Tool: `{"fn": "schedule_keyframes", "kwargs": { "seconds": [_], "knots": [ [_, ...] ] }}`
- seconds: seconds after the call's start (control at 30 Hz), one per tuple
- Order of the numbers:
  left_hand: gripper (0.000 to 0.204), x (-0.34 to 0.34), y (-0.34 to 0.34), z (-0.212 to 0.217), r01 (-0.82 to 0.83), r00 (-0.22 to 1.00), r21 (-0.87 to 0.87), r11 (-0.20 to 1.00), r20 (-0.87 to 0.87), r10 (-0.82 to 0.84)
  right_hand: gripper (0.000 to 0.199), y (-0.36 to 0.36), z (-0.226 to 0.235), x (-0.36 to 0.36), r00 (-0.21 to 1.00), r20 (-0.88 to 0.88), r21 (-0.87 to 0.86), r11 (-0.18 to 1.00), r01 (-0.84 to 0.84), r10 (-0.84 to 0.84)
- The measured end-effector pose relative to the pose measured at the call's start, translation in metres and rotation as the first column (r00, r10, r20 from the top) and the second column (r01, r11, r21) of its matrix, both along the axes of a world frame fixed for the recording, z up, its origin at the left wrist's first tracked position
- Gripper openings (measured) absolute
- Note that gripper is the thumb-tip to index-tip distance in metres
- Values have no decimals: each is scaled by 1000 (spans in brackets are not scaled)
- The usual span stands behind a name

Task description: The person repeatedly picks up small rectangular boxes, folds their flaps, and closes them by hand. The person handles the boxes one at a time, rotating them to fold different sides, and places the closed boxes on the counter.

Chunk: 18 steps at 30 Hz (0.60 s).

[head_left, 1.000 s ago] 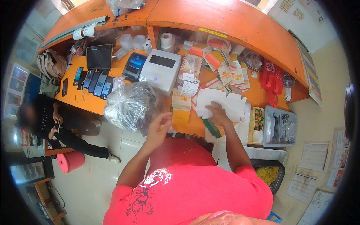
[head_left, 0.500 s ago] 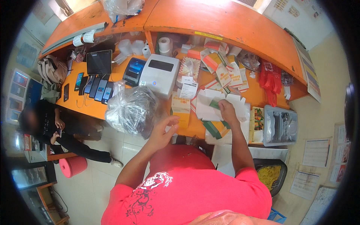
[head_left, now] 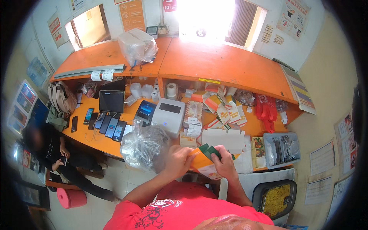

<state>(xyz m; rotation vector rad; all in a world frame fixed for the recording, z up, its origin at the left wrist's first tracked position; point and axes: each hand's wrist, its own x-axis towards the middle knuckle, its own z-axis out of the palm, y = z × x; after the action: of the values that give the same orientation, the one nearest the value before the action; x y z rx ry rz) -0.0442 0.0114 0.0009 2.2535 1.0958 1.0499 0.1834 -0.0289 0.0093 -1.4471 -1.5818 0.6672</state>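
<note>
Just in front of my body, off the counter's near edge, is a partly folded cardboard food box in orange and white with green flaps. My left hand pinches its left side. At the other side my right hand grips it, thumb beside the green flaps. Beyond my right hand an unfolded white carton lies on the orange counter. A paper slip rests on another orange-and-white box. To the left of my left hand sits a bulging clear plastic bag.
A white printer, a tablet and several phones occupy the counter's left. Folded boxes pile up at the back. A cutlery bin stands right, above a tray of yellow food. A person sits at left.
The cardboard box has come up off the counter toward my body. My left hand, empty before, now grips it too. The view has tilted up, showing more wall.
</note>
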Motion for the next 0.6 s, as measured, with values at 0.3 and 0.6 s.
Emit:
{"fn": "schedule_keyframes", "kwargs": {
  "seconds": [0.3,0.6],
  "knots": [
    [29,-30,-34,-5,262,965,-125,957,68,-255,13,-28,-52,-30,981,-194,-155,988,-10,-21],
    [31,-64,-39,-21,115,979,-169,979,-149,-141,10,-8,-129,-81,913,-399,-87,987,-134,88]
  ]
}}
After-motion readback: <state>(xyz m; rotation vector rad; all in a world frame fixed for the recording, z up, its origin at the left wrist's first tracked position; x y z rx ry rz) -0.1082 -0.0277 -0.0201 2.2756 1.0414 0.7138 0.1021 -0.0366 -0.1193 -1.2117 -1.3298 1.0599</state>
